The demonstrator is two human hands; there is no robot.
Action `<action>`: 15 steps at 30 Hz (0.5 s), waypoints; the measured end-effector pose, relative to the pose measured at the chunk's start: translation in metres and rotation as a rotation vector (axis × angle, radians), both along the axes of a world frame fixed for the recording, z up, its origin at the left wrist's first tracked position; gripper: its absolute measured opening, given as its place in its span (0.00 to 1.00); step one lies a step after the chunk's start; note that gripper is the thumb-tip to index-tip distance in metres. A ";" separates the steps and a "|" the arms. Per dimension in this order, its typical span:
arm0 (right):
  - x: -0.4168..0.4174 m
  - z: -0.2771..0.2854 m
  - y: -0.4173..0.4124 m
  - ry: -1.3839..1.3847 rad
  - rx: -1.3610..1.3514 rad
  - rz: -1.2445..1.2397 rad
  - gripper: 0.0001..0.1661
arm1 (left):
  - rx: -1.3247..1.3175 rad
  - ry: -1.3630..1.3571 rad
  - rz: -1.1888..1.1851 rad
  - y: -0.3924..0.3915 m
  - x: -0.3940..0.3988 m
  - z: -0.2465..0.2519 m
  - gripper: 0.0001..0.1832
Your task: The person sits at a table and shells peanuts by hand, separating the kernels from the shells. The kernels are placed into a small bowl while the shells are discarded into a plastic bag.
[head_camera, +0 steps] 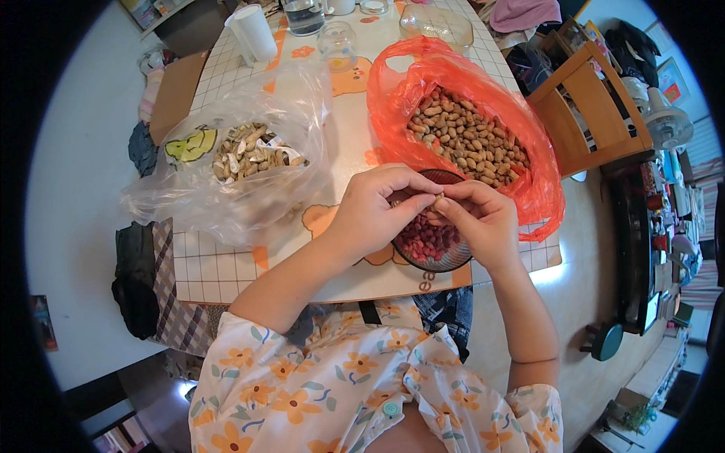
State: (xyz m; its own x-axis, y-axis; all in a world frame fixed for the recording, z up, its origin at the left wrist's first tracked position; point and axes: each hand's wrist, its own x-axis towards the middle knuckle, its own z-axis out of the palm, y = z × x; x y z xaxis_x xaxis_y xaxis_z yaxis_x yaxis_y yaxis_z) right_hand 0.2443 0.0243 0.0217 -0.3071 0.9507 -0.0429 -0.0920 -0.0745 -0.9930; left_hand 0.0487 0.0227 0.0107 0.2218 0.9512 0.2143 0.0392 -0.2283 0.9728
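My left hand (382, 206) and my right hand (478, 218) meet fingertip to fingertip, pinching a small peanut in its shell (438, 198) between them. Fingers cover most of that peanut. Directly below is a dark-rimmed glass bowl (433, 268) with shelled red-skinned peanuts (427, 240) inside. Beyond my right hand, an open red plastic bag (391, 96) holds many unshelled peanuts (476, 136). To the left lies a clear plastic bag (283, 209) containing empty peanut shells (249, 156) and some white scraps.
A patterned cloth (221, 274) covers the table. Toward the far end stand a white paper-towel roll (255, 34), a glass pitcher of water (304, 17), a clear glass jar (338, 48) and a glass dish (436, 25). A wooden chair (589, 107) is at the right edge.
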 end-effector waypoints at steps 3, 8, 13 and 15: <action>-0.001 -0.001 -0.002 -0.018 0.034 -0.024 0.10 | 0.004 0.014 0.005 0.000 0.000 -0.001 0.06; -0.001 -0.001 -0.003 0.020 -0.004 -0.036 0.10 | -0.046 -0.044 -0.029 0.000 0.000 0.003 0.07; -0.002 0.008 -0.002 0.012 -0.091 -0.057 0.10 | -0.185 -0.254 -0.089 0.000 -0.002 0.010 0.10; -0.002 0.009 -0.005 -0.078 -0.002 -0.065 0.09 | -0.184 -0.227 -0.115 0.001 -0.004 0.009 0.11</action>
